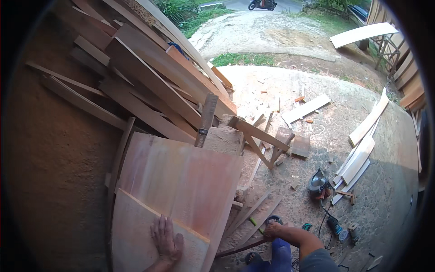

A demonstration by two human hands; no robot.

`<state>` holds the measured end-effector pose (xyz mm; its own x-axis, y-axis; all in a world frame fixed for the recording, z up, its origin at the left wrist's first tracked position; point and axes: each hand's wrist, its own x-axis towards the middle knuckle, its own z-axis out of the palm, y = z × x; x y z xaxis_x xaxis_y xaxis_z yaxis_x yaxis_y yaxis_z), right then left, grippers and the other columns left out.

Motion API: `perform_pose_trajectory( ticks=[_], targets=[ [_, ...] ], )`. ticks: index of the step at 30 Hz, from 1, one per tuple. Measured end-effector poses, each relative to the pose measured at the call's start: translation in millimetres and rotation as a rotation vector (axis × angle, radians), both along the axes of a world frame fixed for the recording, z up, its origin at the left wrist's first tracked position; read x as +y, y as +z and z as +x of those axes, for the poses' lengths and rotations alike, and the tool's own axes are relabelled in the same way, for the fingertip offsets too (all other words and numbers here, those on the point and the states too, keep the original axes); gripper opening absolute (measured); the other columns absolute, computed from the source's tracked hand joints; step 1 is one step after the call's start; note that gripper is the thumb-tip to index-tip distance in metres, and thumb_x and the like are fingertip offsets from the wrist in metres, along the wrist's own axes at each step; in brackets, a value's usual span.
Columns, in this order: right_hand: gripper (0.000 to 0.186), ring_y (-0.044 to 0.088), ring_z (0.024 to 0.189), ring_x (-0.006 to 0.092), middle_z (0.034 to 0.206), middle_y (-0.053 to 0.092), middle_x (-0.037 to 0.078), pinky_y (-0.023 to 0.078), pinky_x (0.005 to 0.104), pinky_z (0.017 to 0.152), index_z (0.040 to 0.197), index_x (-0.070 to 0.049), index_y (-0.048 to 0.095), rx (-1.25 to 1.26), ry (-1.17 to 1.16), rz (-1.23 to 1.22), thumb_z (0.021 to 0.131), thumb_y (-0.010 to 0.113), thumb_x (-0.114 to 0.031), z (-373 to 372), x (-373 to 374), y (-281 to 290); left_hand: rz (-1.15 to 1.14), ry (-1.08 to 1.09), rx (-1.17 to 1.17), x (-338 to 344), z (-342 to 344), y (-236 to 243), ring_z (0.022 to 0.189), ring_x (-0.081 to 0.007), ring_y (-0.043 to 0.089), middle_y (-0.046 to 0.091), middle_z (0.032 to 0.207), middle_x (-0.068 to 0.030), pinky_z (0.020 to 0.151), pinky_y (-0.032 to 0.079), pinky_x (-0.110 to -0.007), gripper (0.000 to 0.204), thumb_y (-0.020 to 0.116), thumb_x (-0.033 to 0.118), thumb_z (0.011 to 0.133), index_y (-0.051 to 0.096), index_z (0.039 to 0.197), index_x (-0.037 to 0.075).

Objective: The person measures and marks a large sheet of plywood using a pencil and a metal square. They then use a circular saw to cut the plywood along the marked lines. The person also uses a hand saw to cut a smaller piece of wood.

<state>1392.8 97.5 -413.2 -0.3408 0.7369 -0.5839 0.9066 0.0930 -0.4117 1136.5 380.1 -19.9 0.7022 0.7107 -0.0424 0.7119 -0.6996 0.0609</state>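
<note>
A wide, pinkish wooden panel (pixel 181 170) lies in front of me. Across its near part rests a second, thinner board (pixel 136 226) whose far edge runs slantwise. My left hand (pixel 166 240) presses flat on this upper board with the fingers stretched toward that edge. Off the panel's right side, my right hand (pixel 273 230) is low beside my leg, its fingers closed. What it grips is hidden. Close to it are a bright green piece (pixel 253 221) and a dark, thin curved strip (pixel 240 249) that reaches toward the panel.
Long planks (pixel 149 77) lean in a heap at the left. A wooden post (pixel 207 118) rises behind the panel. On the ground at right are a circular saw (pixel 319 183), an angle grinder (pixel 337 229) and pale boards (pixel 360 161). Offcuts (pixel 308 109) litter the ground ahead.
</note>
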Motion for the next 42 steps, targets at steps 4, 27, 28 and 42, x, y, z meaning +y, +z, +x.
perform_pose_trajectory(
  ticks=[4, 27, 28, 42],
  targets=[
    [0.058, 0.070, 0.097, 0.0352, 0.101, 0.072, 0.017, 0.055, 0.0459, 0.082, 0.116, -0.010, 0.066, 0.064, -0.101, -0.276, 0.076, 0.077, -0.050, 82.1, -65.5, 228.7, 0.067, 0.054, -0.040, -8.5, -7.6, 4.6, 0.145, -0.0425, 0.030, 0.039, 0.156, -0.0184, 0.119, 0.017, -0.061, 0.070, 0.047, 0.051, 0.095, 0.044, 0.148, 0.004],
    [0.044, 0.066, 0.079, 0.0292, 0.088, 0.068, 0.015, 0.052, 0.0401, 0.069, 0.116, -0.003, 0.063, 0.305, -1.416, 0.187, 0.083, 0.070, -0.031, -85.8, -219.3, 391.7, -0.077, -0.566, 0.049, -24.7, 49.1, 13.2, 0.113, -0.0308, 0.059, 0.067, 0.102, -0.0085, 0.112, 0.037, -0.050, 0.054, 0.069, 0.061, 0.076, 0.071, 0.098, 0.012],
    [0.044, 0.066, 0.079, 0.0297, 0.088, 0.068, 0.015, 0.052, 0.0402, 0.070, 0.115, -0.002, 0.063, 0.309, -1.435, 0.221, 0.082, 0.070, -0.031, -88.7, -222.2, 393.3, -0.104, -0.536, 0.071, -21.2, 51.6, 7.0, 0.110, -0.0309, 0.061, 0.068, 0.099, -0.0093, 0.107, 0.042, -0.049, 0.050, 0.066, 0.058, 0.079, 0.072, 0.097, 0.012],
    [0.054, 0.066, 0.092, 0.0244, 0.099, 0.069, 0.013, 0.052, 0.0383, 0.083, 0.122, -0.004, 0.061, 0.630, -1.124, 0.119, 0.075, 0.075, -0.028, -44.7, -102.4, 396.3, -0.228, -0.491, 0.140, -13.1, 71.5, 106.0, 0.090, -0.0340, 0.071, 0.074, 0.088, -0.0127, 0.081, 0.057, -0.048, 0.052, 0.046, 0.051, 0.093, 0.076, 0.084, 0.010]
  ],
)
